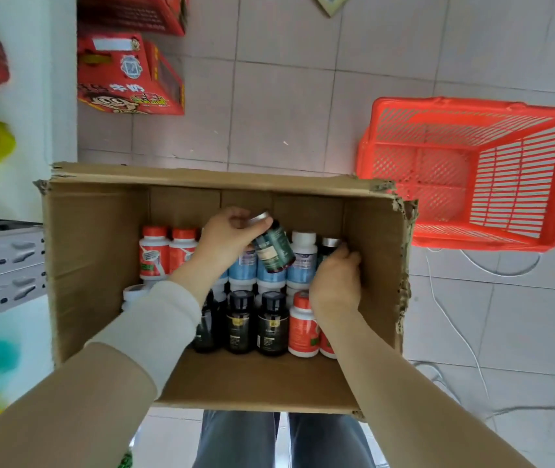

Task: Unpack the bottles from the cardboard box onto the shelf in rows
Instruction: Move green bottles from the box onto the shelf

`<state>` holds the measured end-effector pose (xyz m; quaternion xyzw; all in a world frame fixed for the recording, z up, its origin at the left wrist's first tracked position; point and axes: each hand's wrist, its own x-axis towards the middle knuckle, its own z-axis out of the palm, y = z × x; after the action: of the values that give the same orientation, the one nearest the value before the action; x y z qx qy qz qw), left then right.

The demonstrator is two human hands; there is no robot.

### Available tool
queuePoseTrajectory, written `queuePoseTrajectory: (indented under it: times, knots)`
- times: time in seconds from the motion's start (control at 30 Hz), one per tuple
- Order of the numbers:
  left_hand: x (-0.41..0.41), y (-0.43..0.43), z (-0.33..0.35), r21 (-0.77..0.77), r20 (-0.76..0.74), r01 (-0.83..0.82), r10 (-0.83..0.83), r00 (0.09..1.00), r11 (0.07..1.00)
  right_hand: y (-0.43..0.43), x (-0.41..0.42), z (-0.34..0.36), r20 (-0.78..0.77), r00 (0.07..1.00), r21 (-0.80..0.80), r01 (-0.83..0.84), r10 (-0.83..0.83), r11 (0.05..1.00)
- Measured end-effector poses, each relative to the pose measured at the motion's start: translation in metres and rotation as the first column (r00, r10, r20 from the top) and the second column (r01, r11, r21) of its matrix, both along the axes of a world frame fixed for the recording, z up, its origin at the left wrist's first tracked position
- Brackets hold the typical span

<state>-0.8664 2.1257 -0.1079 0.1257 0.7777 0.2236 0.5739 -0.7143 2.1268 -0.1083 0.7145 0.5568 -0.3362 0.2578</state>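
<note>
On a pale tiled floor (pixel 303 96), before the person's legs, stands an open cardboard box (pixel 93 265), the largest thing in view, with bottles standing upright in rows inside it. Just beside its far right corner sits one red plastic basket (pixel 472 177). Along the box's left side runs the grey metal edge of a shelf (pixel 2 265). Two red cartons (pixel 130 76) stand on the floor beyond the box, near the shelf. Inside the box I count four red-capped bottles (pixel 154 255), two at the back left and two at the front right. There are also three black bottles (pixel 240 322) in the front row and three blue-labelled white bottles (pixel 303 261) in the middle. More may be hidden under the arms. The left grip (pixel 232 234), a bare hand with a pale sleeve, has closed round the cap end of a dark green bottle (pixel 274 251) and holds it tilted above the rows. The right grip (pixel 336 278) curls its fingers round a silver-capped bottle (pixel 330 243) that stands at the back right.
</note>
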Motion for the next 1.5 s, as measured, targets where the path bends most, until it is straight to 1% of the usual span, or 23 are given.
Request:
queuePoseTrajectory:
  times: [0.1,0.17,0.27,0.37,0.5,0.57,0.67,0.77,0.87,0.97,1.07,1.17,1.23,1.33,1.43,1.5]
  knots:
    - [-0.015,-0.010,-0.003,-0.021,0.001,-0.026,0.026,1.000,0.999,-0.003,-0.007,-0.010,0.065,0.998,0.047,-0.020,0.017,0.999]
    - [-0.020,-0.015,-0.005,-0.036,-0.013,0.000,0.000,1.000,0.999,-0.004,-0.008,-0.014,0.082,0.995,0.050,-0.053,0.048,0.997]
    - [-0.023,-0.021,-0.009,-0.024,-0.020,0.042,-0.042,0.999,0.999,0.001,-0.004,-0.015,0.104,0.979,0.005,-0.174,0.173,0.985]
    - [-0.023,-0.025,-0.012,-0.018,-0.015,0.029,-0.029,0.999,0.999,0.013,-0.003,-0.013,0.109,0.927,-0.089,-0.351,0.359,0.932]
    - [-0.023,-0.028,-0.014,-0.020,-0.005,0.013,-0.013,1.000,1.000,0.031,-0.007,-0.009,0.125,0.826,-0.143,-0.533,0.550,0.834]
    - [-0.023,-0.028,-0.013,-0.020,-0.003,0.032,-0.032,0.999,0.999,0.041,-0.007,-0.007,0.099,0.786,-0.164,-0.592,0.611,0.789]
    - [-0.022,-0.028,-0.012,-0.010,-0.010,0.065,-0.065,0.998,0.998,0.053,-0.002,-0.007,0.034,0.776,-0.191,-0.614,0.630,0.766]
    - [-0.023,-0.029,-0.012,-0.009,-0.001,0.046,-0.046,0.999,0.999,0.057,-0.001,-0.003,0.010,0.787,-0.190,-0.604,0.617,0.774]
    - [-0.024,-0.030,-0.011,-0.005,0.035,0.000,0.000,0.999,1.000,0.059,-0.003,0.002,-0.011,0.811,-0.231,-0.572,0.585,0.787]
    - [-0.024,-0.033,-0.010,0.003,0.043,-0.012,0.012,0.999,1.000,0.060,-0.002,0.009,-0.025,0.821,-0.257,-0.557,0.570,0.790]
    - [-0.027,-0.036,-0.004,0.043,0.035,-0.021,0.019,0.999,0.999,0.058,-0.001,0.019,-0.045,0.833,-0.213,-0.548,0.552,0.809]
    - [-0.030,-0.042,0.006,0.094,0.034,-0.022,0.018,0.999,0.995,0.054,0.003,0.032,-0.066,0.853,-0.120,-0.522,0.518,0.844]
    - [-0.032,-0.047,0.020,0.127,0.041,-0.035,0.030,0.999,0.991,0.049,0.008,0.044,-0.133,0.881,-0.044,-0.463,0.454,0.885]
    - [-0.033,-0.057,0.046,0.152,0.070,-0.089,0.080,0.994,0.984,0.037,0.015,0.062,-0.307,0.886,0.045,-0.351,0.348,0.935]
    - [-0.030,-0.073,0.072,0.163,0.083,-0.143,0.131,0.988,0.976,0.021,0.017,0.081,-0.464,0.876,-0.038,-0.169,0.133,0.985]
    - [-0.026,-0.087,0.086,0.178,0.098,-0.223,0.208,0.973,0.959,0.010,0.018,0.090,-0.555,0.832,-0.093,-0.045,-0.014,0.995]
